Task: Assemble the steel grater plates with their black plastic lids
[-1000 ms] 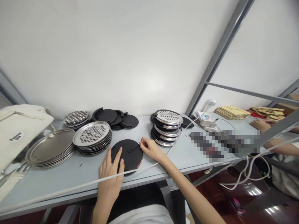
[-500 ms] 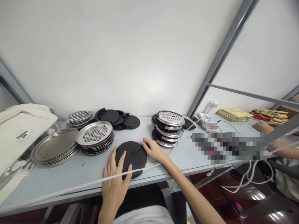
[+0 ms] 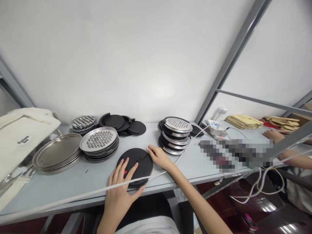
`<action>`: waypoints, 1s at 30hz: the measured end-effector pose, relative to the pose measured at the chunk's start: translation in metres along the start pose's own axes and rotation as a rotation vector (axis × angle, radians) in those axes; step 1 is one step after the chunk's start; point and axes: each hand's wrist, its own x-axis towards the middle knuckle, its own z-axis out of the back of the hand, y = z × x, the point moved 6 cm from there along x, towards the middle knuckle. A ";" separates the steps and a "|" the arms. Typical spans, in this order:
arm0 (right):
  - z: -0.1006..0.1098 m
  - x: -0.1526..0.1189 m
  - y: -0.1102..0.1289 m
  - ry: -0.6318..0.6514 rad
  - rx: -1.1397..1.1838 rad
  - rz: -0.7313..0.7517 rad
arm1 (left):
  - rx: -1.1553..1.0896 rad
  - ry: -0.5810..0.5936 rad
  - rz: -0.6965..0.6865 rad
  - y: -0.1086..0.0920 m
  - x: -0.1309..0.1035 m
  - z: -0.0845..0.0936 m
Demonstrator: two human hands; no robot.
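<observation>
The left hand (image 3: 122, 187) lies with fingers spread on a black disc (image 3: 143, 169), thumb at its near edge, not clenched. The right hand (image 3: 159, 158) has its fingertips curled together at the disc's far right rim; whether they pinch the rim or a small part is hidden. The disc rests on the table (image 3: 97, 175), near its front edge. Current step, as judged: fitting or adjusting at the rim. The next move calls for steady left-hand pressure. Beyond stand a grater stack (image 3: 98, 140) and a mixed stack (image 3: 177, 124).
</observation>
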 end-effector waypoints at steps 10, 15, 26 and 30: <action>-0.002 0.000 0.000 0.029 -0.047 0.012 | 0.030 0.003 0.040 0.003 -0.002 -0.006; -0.003 0.000 0.000 0.054 -0.062 0.016 | -0.003 0.016 0.061 0.004 -0.003 -0.008; -0.005 0.000 -0.002 0.084 -0.043 0.026 | -0.028 0.020 0.066 0.004 -0.002 -0.008; -0.006 0.000 -0.005 0.043 -0.081 0.015 | -0.019 0.012 0.072 0.003 -0.002 -0.007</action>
